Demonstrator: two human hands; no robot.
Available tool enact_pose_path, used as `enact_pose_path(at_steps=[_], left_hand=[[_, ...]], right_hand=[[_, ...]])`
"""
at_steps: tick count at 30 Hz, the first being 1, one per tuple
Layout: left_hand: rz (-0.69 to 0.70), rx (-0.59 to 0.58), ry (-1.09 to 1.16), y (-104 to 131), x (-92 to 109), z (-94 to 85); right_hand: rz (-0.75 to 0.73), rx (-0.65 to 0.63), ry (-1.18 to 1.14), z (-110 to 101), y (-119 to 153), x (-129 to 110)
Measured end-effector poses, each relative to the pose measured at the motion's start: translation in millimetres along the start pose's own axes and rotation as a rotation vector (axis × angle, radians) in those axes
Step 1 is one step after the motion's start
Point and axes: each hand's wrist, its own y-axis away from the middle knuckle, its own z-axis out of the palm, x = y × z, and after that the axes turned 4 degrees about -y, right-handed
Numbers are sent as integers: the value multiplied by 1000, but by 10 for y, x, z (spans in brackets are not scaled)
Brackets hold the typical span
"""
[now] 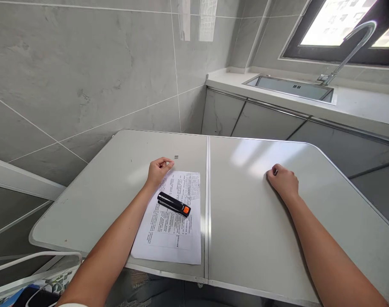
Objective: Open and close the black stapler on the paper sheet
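Note:
Two short strips of staples (176, 157) lie on the folding table, just past the fingertips of my left hand (158, 171). That hand rests by the top edge of a printed stack of paper (172, 243), its fingers curled and thumb closed toward the forefinger; nothing shows in it. Across the paper lies a black stapler (170, 201) with an orange end, touched by neither hand. Over the right half of the table, my right hand (284, 182) is closed, with a small dark, shiny bit showing between thumb and forefinger. What it is cannot be made out.
A metal seam (207, 213) divides the pale folding table (245, 238). Grey tiled wall (85, 64) stands behind it. At the back right are a counter with a sink (290, 87) and a tall faucet (351, 51). A white-framed rack (37, 256) holding items sits at lower left.

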Motion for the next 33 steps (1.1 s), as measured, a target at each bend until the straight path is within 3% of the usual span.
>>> enact_pose_path(at_steps=[4, 10, 15, 22, 26, 33], left_hand=[[124, -55, -304, 3, -29, -42], [338, -310, -717, 1, -52, -61], [368, -468, -818, 0, -65, -16], [374, -500, -821, -7, -128, 27], [370, -511, -832, 1, -134, 52], [318, -485, -752, 8, -96, 12]], right_hand=[[-1, -2, -11, 4, -6, 12], [-8, 26, -32, 28, -12, 20], [5, 14, -22, 11, 1, -8], [-45, 35, -91, 2, 25, -64], [-270, 19, -337, 12, 247, -471], [-721, -430, -726, -63, 1216, -1591]])
